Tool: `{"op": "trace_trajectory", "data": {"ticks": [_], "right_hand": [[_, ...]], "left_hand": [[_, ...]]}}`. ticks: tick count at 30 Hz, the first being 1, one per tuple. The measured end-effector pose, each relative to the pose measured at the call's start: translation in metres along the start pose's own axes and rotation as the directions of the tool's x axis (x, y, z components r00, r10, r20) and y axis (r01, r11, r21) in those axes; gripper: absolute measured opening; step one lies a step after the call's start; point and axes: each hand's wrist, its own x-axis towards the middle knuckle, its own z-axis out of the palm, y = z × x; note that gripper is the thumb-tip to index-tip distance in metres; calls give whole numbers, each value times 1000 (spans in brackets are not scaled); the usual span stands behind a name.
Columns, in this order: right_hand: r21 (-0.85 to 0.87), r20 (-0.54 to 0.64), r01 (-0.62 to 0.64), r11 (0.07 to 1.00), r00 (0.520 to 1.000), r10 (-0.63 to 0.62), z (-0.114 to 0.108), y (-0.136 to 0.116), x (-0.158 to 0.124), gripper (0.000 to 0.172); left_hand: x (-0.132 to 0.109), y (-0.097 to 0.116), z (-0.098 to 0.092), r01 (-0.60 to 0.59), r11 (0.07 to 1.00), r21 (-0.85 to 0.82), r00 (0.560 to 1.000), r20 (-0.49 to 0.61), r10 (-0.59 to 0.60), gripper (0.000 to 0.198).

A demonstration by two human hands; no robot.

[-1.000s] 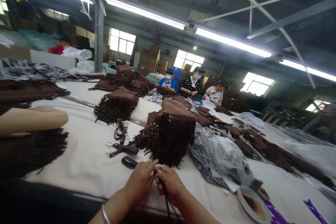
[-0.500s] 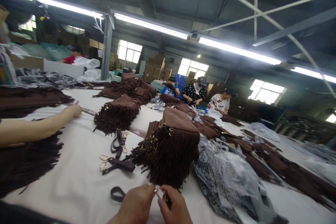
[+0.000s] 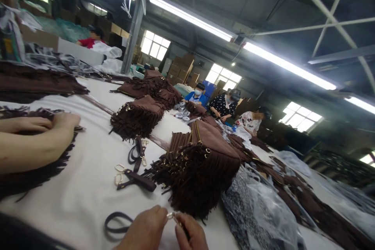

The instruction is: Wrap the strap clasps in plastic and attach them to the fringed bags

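Observation:
My left hand (image 3: 146,228) is closed in a pinch at the bottom centre. A dark strap loop (image 3: 117,222) sticks out on its far left side and seems to run into it. At its fingertips is a small gold metal clasp (image 3: 170,215). My right hand (image 3: 190,232) pinches the other side of this metal piece, and its palm side is hidden. Just beyond both hands stands a stack of brown fringed bags (image 3: 216,144) with gold rings. To the left of the stack lie dark straps with gold clasps (image 3: 136,179) on the white tabletop (image 3: 84,187).
At the left, a co-worker's arms (image 3: 38,140) rest over a fringed brown piece. Another bag stack (image 3: 140,115) stands farther back. Clear plastic over grey patterned fabric (image 3: 260,207) lies at the right. Several people work at the far side, near a metal post (image 3: 133,33).
The view has tilted and shifted. The co-worker's outstretched arm has drawn back onto the fringed piece. My hands stay together at the clasp, and more of the strap loop shows.

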Motion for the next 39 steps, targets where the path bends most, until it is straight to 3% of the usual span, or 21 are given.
{"op": "trace_trajectory", "data": {"ticks": [3, 6, 9, 12, 14, 17, 24, 30, 32, 36, 39], "right_hand": [[84, 112, -18, 996, 994, 8, -11, -28, 17, 26], [240, 163, -196, 951, 974, 160, -16, -44, 28, 34], [422, 264, -394, 816, 915, 305, -15, -50, 29, 42], [558, 331, -512, 652, 859, 391, -16, -56, 27, 44], [610, 342, -547, 574, 835, 431, -19, -59, 26, 44], [655, 317, -523, 546, 845, 430, -24, -62, 24, 40], [651, 265, -463, 601, 881, 392, -36, -61, 15, 43], [617, 348, -502, 606, 865, 362, -50, -70, 8, 41], [575, 333, -485, 659, 874, 353, -54, -73, 6, 38], [363, 138, -222, 905, 973, 184, -61, -76, 3, 27], [144, 6, -18, 989, 1000, 17, -63, -72, 2, 22]], "left_hand": [[3, -5, -11, 62, 992, -109, 997, -35, -66, 30], [8, -4, -23, 110, 976, -190, 992, -46, -120, 31], [11, -1, -33, 128, 959, -252, 989, -43, -143, 29], [11, 2, -39, 118, 949, -293, 988, -60, -141, 29], [10, 5, -41, 111, 943, -312, 987, -73, -141, 29], [10, 12, -43, 116, 935, -336, 986, -73, -148, 29], [9, 32, -53, 170, 859, -483, 983, 27, -180, 34], [7, 46, -53, 155, 815, -559, 984, 9, -180, 37], [7, 51, -53, 149, 821, -550, 983, -8, -183, 37], [7, 61, -53, 114, 853, -509, 986, -47, -160, 38], [7, 66, -49, 92, 878, -470, 989, -61, -136, 35]]}}
